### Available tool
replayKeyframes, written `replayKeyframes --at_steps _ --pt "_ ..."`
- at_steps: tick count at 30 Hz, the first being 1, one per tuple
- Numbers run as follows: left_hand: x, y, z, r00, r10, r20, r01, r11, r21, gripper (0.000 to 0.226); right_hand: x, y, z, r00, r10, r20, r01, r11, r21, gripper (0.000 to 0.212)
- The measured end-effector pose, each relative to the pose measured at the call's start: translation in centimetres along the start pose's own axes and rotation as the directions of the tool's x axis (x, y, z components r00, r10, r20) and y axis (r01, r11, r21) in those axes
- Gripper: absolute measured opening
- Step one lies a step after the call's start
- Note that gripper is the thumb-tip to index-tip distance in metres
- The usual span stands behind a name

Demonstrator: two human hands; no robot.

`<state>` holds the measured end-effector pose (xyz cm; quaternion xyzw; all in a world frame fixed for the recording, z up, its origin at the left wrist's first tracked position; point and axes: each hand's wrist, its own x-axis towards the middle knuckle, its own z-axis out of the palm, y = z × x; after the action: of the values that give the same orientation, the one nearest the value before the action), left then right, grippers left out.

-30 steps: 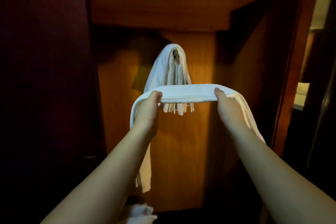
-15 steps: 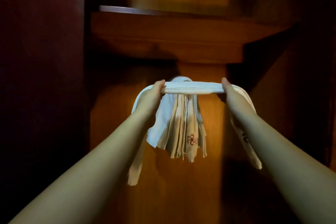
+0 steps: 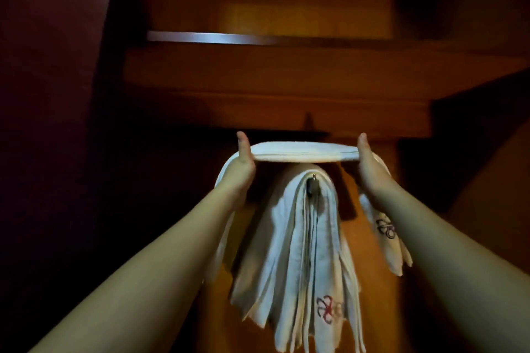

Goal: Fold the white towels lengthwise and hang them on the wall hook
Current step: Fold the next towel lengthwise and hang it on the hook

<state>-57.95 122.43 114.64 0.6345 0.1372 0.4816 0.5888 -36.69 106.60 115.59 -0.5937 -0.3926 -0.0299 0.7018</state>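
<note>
I hold a folded white towel [image 3: 305, 151] stretched level between both hands, just above the wall hook [image 3: 311, 187]. My left hand [image 3: 240, 165] grips its left part, thumb on top; my right hand [image 3: 368, 165] grips the right part the same way. The towel's ends hang down behind both forearms, the right end showing a dark embroidered mark. Several folded white towels [image 3: 304, 261] hang draped over the metal hook on the wooden panel, one with a red embroidered mark low down. The held towel is apart from the hook.
A wooden shelf [image 3: 275, 89] juts out directly above the hook, close over the held towel. A metal strip [image 3: 212, 37] runs along a higher ledge. Dark wooden walls [image 3: 57, 123] close in on the left and right.
Both hands have lifted the stretched towel from in front of the hanging towels to just above the hook. The view has come closer and tilted upward.
</note>
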Motion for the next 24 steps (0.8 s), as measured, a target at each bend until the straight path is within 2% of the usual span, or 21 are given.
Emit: replayKeyframes --at_steps 2,4,6,8,10,14,16,18,19,21,24 --pt "2.6 -1.4 0.1 1.000 -0.021 -0.020 0.022 1.000 0.015 0.152 0.0 -0.2 0.7 0.999 -0.013 0.029 0.015 0.998 -0.063 0.111" --pt "5.7 -3.1 0.0 0.998 -0.019 -0.053 0.020 1.000 0.014 0.148 -0.2 -0.5 1.5 0.998 -0.028 0.050 0.035 0.991 -0.130 0.097" --pt "8.7 -4.5 0.2 0.993 -0.028 -0.118 0.035 0.998 0.057 0.141 0.9 0.0 2.0 0.998 -0.005 0.067 0.014 0.992 -0.126 0.086" --pt "10.4 -4.9 0.8 0.990 -0.037 -0.134 0.048 0.996 0.077 0.143 2.4 0.5 2.4 0.995 0.008 0.098 0.004 0.992 -0.126 0.092" --pt "12.1 -5.7 1.0 0.992 -0.041 -0.116 0.051 0.995 0.080 0.141 4.7 1.7 2.6 0.994 0.006 0.106 0.008 0.990 -0.138 0.110" --pt "16.8 -8.6 0.7 0.986 0.035 -0.163 -0.017 0.993 0.114 0.132 8.2 3.8 3.2 0.995 -0.006 0.099 0.021 0.990 -0.142 0.102" --pt "14.5 -6.8 1.3 0.981 0.004 -0.192 0.016 0.995 0.100 0.133 7.8 3.4 3.7 0.995 0.016 0.100 -0.002 0.991 -0.136 0.101" --pt "12.4 -6.0 1.5 0.984 -0.052 -0.168 0.064 0.996 0.068 0.133 7.1 3.2 4.0 0.993 0.046 0.110 -0.031 0.991 -0.130 0.105" --pt "12.1 -6.3 1.5 0.988 -0.049 -0.148 0.061 0.995 0.073 0.132 7.0 3.4 4.0 0.992 0.045 0.121 -0.029 0.992 -0.127 0.100" --pt "13.2 -8.1 1.5 0.988 -0.044 -0.150 0.053 0.997 0.063 0.141 6.2 4.0 3.9 0.988 0.057 0.141 -0.038 0.991 -0.131 0.083" --pt "14.2 -10.5 2.0 0.988 -0.123 -0.098 0.129 0.990 0.064 0.155 6.1 5.8 3.8 0.986 0.094 0.141 -0.083 0.993 -0.080 0.088"
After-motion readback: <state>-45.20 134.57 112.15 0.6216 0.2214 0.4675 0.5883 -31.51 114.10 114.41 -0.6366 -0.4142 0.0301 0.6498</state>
